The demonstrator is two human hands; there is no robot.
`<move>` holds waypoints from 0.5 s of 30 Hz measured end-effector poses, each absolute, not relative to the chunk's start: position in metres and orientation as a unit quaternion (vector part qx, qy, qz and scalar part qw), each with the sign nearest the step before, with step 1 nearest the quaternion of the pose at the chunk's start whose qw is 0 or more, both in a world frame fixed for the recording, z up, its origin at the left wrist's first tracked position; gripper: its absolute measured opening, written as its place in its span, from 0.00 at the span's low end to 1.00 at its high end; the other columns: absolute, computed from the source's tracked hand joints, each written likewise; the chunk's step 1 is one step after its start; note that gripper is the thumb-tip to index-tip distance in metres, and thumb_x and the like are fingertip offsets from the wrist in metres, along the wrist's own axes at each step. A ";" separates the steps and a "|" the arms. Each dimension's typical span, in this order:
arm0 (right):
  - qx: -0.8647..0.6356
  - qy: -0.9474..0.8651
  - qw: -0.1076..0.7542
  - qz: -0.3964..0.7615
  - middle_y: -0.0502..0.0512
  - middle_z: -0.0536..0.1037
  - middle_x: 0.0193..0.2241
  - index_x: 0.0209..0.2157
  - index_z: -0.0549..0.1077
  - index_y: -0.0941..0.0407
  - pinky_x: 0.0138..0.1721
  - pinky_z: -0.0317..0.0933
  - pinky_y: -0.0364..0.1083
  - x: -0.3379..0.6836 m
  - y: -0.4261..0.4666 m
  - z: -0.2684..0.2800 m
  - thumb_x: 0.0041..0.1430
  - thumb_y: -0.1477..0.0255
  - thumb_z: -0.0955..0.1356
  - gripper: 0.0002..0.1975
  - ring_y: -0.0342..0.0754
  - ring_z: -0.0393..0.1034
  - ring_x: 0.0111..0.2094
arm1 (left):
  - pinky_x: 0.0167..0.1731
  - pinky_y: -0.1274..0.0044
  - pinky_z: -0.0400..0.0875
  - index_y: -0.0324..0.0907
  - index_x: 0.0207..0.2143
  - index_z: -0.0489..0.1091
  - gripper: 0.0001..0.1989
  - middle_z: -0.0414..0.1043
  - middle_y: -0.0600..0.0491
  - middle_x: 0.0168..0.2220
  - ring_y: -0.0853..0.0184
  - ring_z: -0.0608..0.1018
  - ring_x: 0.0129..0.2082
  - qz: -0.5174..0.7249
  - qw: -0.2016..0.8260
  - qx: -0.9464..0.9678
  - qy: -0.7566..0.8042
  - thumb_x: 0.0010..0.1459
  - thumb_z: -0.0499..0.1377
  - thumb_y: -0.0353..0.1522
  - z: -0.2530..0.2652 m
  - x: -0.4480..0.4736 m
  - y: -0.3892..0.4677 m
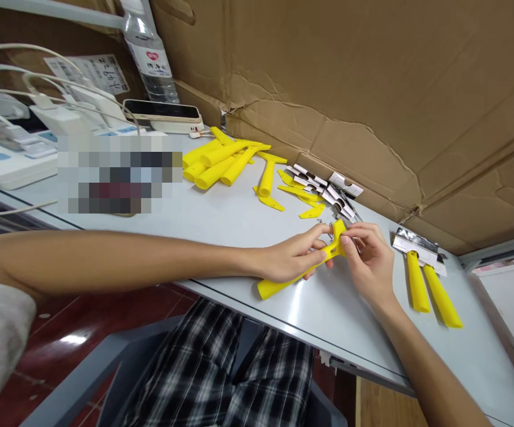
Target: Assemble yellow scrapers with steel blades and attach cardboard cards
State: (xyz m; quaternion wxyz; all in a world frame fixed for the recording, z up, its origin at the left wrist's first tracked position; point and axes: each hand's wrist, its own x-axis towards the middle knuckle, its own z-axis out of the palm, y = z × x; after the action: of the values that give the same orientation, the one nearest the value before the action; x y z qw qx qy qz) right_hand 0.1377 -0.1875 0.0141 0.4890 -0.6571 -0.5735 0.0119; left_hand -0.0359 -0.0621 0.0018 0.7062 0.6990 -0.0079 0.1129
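Just above the table's front edge, my left hand is closed round the shaft of a yellow plastic scraper handle. Its forked head points up and to the right. My right hand pinches that head between thumb and fingers; whether a thin part is also between them I cannot make out. Behind my hands lie a pile of blades in white sleeves and several flat yellow head pieces. To the right, two scrapers with yellow handles and wide metal blades lie side by side.
Several loose yellow handles lie at the back of the white table. A phone, a water bottle and a power strip with cables stand at the back left. A cardboard wall bounds the rear.
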 end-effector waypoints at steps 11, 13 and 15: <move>-0.673 -0.493 0.547 0.064 0.58 0.76 0.40 0.42 0.73 0.58 0.42 0.69 0.45 0.144 -0.180 0.017 0.65 0.51 0.70 0.23 0.44 0.73 0.40 | 0.27 0.76 0.66 0.45 0.61 0.53 0.18 0.70 0.52 0.42 0.74 0.70 0.24 0.132 0.742 0.656 0.022 0.73 0.52 0.37 0.004 -0.033 -0.063; -0.679 -0.477 0.556 0.038 0.59 0.76 0.40 0.43 0.73 0.59 0.43 0.70 0.46 0.158 -0.182 0.020 0.66 0.49 0.68 0.24 0.45 0.74 0.41 | 0.27 0.75 0.66 0.46 0.61 0.53 0.18 0.71 0.52 0.42 0.74 0.70 0.24 0.154 0.761 0.628 0.043 0.72 0.52 0.34 0.006 -0.031 -0.060; -0.703 -0.463 0.540 -0.019 0.58 0.76 0.39 0.42 0.73 0.59 0.43 0.69 0.46 0.179 -0.186 0.022 0.66 0.50 0.68 0.23 0.45 0.73 0.41 | 0.25 0.76 0.65 0.46 0.59 0.53 0.16 0.71 0.54 0.41 0.75 0.71 0.22 0.193 0.775 0.598 0.073 0.71 0.50 0.31 0.007 -0.029 -0.056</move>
State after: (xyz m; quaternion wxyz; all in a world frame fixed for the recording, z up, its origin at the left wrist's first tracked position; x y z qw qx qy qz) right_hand 0.1795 -0.1855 0.0220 0.5400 -0.7026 -0.4630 -0.0194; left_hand -0.0291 -0.0560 0.0071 0.7746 0.5980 0.0725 0.1926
